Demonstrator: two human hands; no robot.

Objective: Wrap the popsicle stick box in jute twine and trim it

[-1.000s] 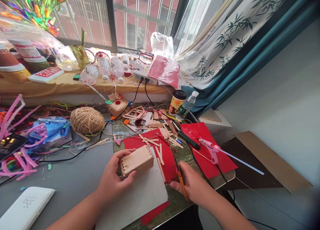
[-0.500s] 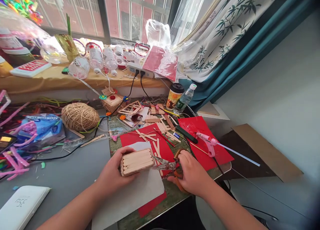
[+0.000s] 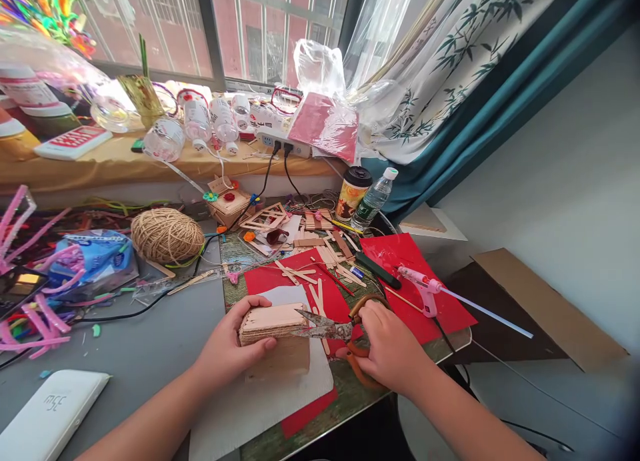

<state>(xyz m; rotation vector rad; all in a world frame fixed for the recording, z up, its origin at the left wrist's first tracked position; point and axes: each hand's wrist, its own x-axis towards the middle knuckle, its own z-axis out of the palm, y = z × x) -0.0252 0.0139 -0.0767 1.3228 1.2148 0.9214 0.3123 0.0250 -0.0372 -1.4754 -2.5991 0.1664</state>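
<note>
My left hand grips a small box of pale craft sticks by its left end, thumb along the front side. Twine-like brown layers show on that side. In my right hand is a pair of scissors with orange-brown handles and stained blades. The blades are parted, and their tips reach the right end of the box. Beneath the box lies a white sheet, partly over a red sheet.
A pink glue gun rests on red paper at the right. Loose sticks, a bottle and a cup stand or lie farther back. Left are a twine ball and a white power bank.
The box has tilted, so its layered front side now shows more, and my left thumb has come onto that side. The scissor blades have opened wider at its right end. The view has shifted slightly.
</note>
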